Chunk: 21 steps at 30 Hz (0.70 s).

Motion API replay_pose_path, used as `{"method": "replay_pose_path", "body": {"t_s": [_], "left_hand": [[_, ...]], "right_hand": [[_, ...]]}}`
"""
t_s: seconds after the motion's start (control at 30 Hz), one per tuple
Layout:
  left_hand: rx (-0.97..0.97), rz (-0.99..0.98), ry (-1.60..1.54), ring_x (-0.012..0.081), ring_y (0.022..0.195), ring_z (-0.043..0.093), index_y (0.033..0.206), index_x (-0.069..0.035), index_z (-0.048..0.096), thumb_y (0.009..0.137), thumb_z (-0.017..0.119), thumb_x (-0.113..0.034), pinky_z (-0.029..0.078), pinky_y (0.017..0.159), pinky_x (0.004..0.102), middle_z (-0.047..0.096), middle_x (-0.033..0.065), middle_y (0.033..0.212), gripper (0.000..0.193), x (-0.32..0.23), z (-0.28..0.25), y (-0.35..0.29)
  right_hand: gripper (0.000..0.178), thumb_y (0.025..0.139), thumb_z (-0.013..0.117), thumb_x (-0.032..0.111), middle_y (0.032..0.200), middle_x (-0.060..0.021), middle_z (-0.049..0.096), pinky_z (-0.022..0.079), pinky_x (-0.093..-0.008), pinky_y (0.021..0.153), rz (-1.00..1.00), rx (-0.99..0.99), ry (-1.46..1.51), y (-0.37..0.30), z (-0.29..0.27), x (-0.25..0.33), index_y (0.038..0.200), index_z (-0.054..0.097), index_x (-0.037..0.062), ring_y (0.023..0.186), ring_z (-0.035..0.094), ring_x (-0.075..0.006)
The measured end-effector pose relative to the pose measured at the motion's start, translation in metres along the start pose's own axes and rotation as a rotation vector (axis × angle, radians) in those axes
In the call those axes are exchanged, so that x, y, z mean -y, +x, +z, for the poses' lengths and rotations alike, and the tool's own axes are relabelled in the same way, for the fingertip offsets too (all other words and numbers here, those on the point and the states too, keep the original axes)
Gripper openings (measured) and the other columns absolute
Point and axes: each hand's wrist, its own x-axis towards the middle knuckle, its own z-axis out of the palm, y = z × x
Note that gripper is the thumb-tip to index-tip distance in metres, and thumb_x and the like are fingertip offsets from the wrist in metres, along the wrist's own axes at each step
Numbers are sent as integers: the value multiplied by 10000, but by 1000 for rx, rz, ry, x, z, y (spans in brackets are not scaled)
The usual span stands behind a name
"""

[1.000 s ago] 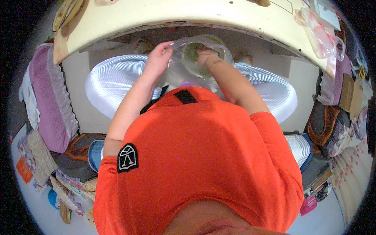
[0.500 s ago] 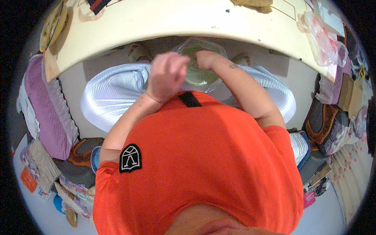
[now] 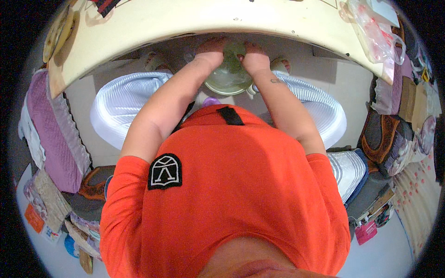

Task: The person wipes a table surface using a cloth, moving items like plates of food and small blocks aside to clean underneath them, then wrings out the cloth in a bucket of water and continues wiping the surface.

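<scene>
On the floor between my feet stands a round, pale green container, with what looks like clear plastic lining inside it. Both hands are over its far part, below the table's edge. My left hand has its fingers curled, and their tips are hidden. Opposite it, my right hand is closed too, knuckles turned outward. A pale green, shiny piece shows between the two hands; its kind is unclear, and I cannot tell which hand holds it, if either.
A cream table curves across ahead, its edge above my hands. Clear plastic bags lie on its right end, a round woven item at its left. A small purple object lies near the container. Cushioned seats flank me.
My left hand has moved forward and down from above my lap to the container's far side. My right hand has come out of the container's middle toward its right side.
</scene>
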Motion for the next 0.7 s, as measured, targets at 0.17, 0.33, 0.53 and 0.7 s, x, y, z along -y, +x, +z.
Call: {"method": "replay_pose_path", "body": {"t_s": [0.17, 0.33, 0.53, 0.7], "left_hand": [[220, -215, -82, 364, 1176, 541, 1278, -87, 547, 824, 595, -196, 442, 996, 424, 536, 195, 1320, 469, 21, 10, -17], [504, -367, -262, 332, 1088, 603, 1263, -61, 558, 746, 667, -161, 477, 928, 393, 613, 178, 1222, 538, 43, 4, -57], [167, -345, -714, 237, 852, 663, 1218, -13, 570, 771, 665, -107, 537, 748, 336, 671, 122, 1042, 466, -5, -19, -122], [276, -649, -923, 169, 705, 652, 1131, 23, 589, 876, 597, -234, 545, 535, 303, 679, 96, 922, 362, -15, -58, -142]], "right_hand": [[397, 875, 568, 339, 1152, -189, 629, 493, -457, 901, 146, 347, -15, 8, 25, -34, 1181, 607, 89, 1050, 614, -358], [334, 884, 546, 325, 1017, -222, 660, 487, -459, 876, 158, 266, 45, -10, -2, -40, 1012, 678, 45, 989, 622, -384], [340, 879, 543, 322, 977, -242, 656, 484, -475, 849, 143, 65, 130, -40, -50, -33, 937, 684, 18, 954, 623, -403], [309, 872, 529, 286, 963, -245, 660, 495, -482, 842, 64, 13, 136, -67, -75, -10, 938, 697, 35, 941, 635, -399]]}}
